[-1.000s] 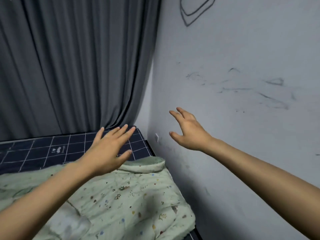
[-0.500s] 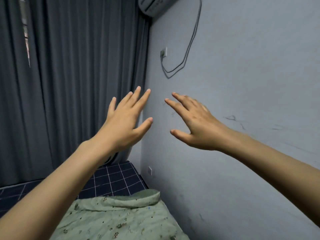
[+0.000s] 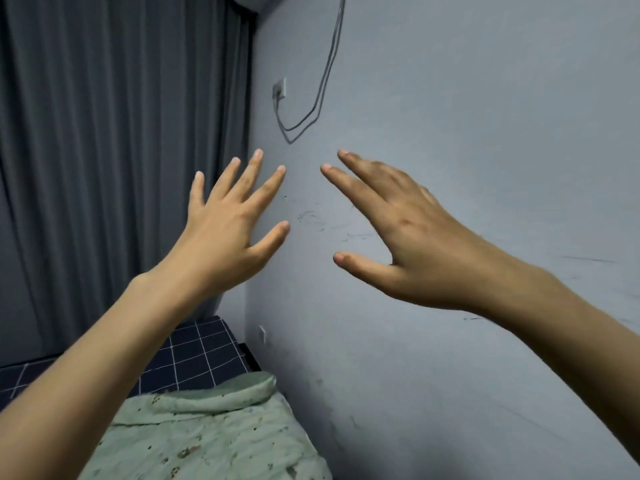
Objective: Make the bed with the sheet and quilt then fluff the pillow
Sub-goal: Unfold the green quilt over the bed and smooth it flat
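Note:
A pale green quilt (image 3: 207,431) with small printed figures lies on the bed at the bottom of the view, its top edge folded back. Beyond it shows the dark navy sheet (image 3: 194,362) with a white grid. My left hand (image 3: 228,233) is raised in the air in front of the curtain, fingers spread, holding nothing. My right hand (image 3: 408,237) is raised beside it in front of the wall, fingers straight and apart, also holding nothing. Both hands are well above the bedding. No pillow is in view.
A grey curtain (image 3: 114,161) hangs behind the head of the bed. A grey wall (image 3: 467,98) runs along the bed's right side, with a socket (image 3: 280,91) and a looped cable (image 3: 318,91). An air conditioner's underside (image 3: 249,1) shows at the top.
Both hands have risen from just above the quilt to chest height, fingers spread. The view has tilted up, so less of the bed shows.

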